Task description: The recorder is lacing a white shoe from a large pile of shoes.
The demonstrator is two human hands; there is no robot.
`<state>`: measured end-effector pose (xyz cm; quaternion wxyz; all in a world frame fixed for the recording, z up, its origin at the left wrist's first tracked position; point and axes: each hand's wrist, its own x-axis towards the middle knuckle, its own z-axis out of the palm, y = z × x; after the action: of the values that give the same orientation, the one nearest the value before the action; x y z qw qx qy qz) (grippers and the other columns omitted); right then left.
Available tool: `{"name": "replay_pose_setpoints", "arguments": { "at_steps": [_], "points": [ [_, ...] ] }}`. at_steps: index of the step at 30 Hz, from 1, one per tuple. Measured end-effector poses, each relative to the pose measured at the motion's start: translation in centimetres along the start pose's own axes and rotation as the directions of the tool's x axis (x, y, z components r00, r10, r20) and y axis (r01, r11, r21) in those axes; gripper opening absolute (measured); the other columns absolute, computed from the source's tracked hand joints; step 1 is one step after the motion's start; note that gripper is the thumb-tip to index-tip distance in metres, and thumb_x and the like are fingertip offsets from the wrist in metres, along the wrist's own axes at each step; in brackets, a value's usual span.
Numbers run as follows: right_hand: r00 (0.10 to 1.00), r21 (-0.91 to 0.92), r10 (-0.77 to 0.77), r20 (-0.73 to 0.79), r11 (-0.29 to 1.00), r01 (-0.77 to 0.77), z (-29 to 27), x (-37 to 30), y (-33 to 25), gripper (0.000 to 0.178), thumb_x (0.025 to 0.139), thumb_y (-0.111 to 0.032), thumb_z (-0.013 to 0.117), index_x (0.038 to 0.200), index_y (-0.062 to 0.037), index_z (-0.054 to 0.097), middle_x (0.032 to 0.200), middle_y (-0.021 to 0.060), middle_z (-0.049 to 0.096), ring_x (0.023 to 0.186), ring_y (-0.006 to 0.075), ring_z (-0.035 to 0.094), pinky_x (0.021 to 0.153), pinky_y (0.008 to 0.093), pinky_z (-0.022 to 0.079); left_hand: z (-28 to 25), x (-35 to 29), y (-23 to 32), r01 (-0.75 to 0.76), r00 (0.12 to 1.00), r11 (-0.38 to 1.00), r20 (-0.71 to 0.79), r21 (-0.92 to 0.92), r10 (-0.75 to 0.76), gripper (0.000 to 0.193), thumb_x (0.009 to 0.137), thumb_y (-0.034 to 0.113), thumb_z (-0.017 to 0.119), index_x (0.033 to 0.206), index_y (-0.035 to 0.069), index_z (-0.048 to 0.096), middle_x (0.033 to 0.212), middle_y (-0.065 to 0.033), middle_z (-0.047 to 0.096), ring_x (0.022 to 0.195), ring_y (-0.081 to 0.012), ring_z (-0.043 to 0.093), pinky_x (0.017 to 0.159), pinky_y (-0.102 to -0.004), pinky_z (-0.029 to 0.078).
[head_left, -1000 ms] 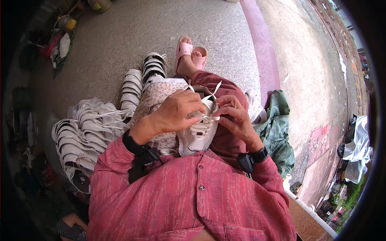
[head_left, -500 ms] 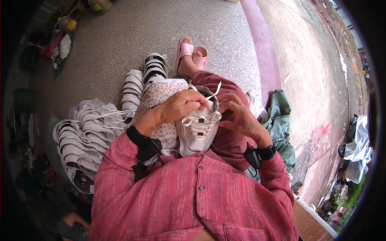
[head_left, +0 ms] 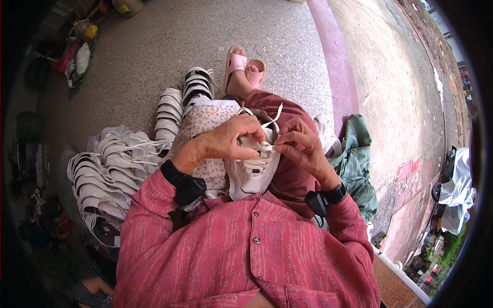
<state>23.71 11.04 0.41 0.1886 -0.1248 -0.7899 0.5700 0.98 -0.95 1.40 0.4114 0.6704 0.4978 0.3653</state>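
A white sneaker upper [head_left: 251,182] rests on my lap, its toe pointing toward my body. White shoelace [head_left: 266,147] zigzags across its front, and a loose end sticks up beyond the opening. My left hand [head_left: 228,137] curves over the shoe from the left, its thumb and fingertips closed around the lace near the upper rows. From the right, my right hand [head_left: 303,146] pinches the same lace between thumb and forefinger. The two sets of fingertips are close together, with a short stretch of lace between them. The hands partly hide the tongue.
Stacked white uppers with loose laces [head_left: 110,172] lie at my left. Two more nested stacks, a white one [head_left: 169,115] and a black-and-white one [head_left: 197,84], stand farther ahead. Floral cloth [head_left: 205,123] covers my left thigh. Green fabric [head_left: 358,154] lies at my right.
My right hand has moved left and its spread fingers have closed on the lace. My left thumb has come down toward the lace, and the lace loop is drawn up between the hands.
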Motion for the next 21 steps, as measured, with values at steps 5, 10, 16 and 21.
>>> {"name": "replay_pose_setpoints", "arguments": {
  "at_steps": [5,10,16,21],
  "points": [
    [0.995,0.006,0.045,0.09,0.999,-0.046,-0.9,0.3,-0.3,0.013,0.082,-0.004,0.073,0.095,-0.0042,0.07,0.105,0.0051,0.053,0.1,0.018,0.053,0.084,0.0294,0.044,0.4,-0.2,-0.3,0.06,0.998,0.998,0.013,-0.019,-0.06,0.02,0.078,0.02,0.076,0.085,0.006,0.064,0.095,-0.0018,0.056,0.095,-0.0172,0.053,0.088,-0.0301,0.04],
    [0.993,0.044,0.006,0.115,0.999,-0.012,-0.9,1.0,-0.9,0.013,0.084,-0.007,0.071,0.096,-0.0038,0.07,0.1,0.004,0.052,0.096,0.0168,0.051,0.084,0.0285,0.043,-0.3,-0.3,-0.4,0.24,0.969,0.837,0.071,-0.492,-0.236,0.02,0.09,0.023,0.069,0.084,0.004,0.065,0.1,-0.0007,0.054,0.098,-0.0119,0.051,0.088,-0.0278,0.039],
    [0.977,0.114,0.086,0.194,0.987,-0.11,-0.9,2.0,0.0,0.012,0.089,-0.01,0.067,0.098,-0.003,0.068,0.102,0.0032,0.051,0.096,0.017,0.05,0.084,0.0293,0.042,-0.4,0.1,-0.4,0.274,0.961,0.823,0.124,-0.498,-0.246,0.026,0.096,0.027,0.062,0.087,0.003,0.066,0.102,-0.0008,0.053,0.099,-0.011,0.051,0.089,-0.027,0.039],
    [0.907,0.287,0.299,0.296,0.878,-0.384,-1.3,2.4,-0.7,0.024,0.098,-0.022,0.058,0.11,-0.0018,0.063,0.106,0.0005,0.053,0.101,0.0121,0.05,0.09,0.0269,0.039,-0.3,0.1,-0.5,0.303,0.953,0.824,0.123,-0.48,-0.279,0.029,0.097,0.03,0.059,0.088,0.004,0.067,0.101,-0.0007,0.053,0.098,-0.0109,0.051,0.088,-0.0263,0.039]
  ]
}}
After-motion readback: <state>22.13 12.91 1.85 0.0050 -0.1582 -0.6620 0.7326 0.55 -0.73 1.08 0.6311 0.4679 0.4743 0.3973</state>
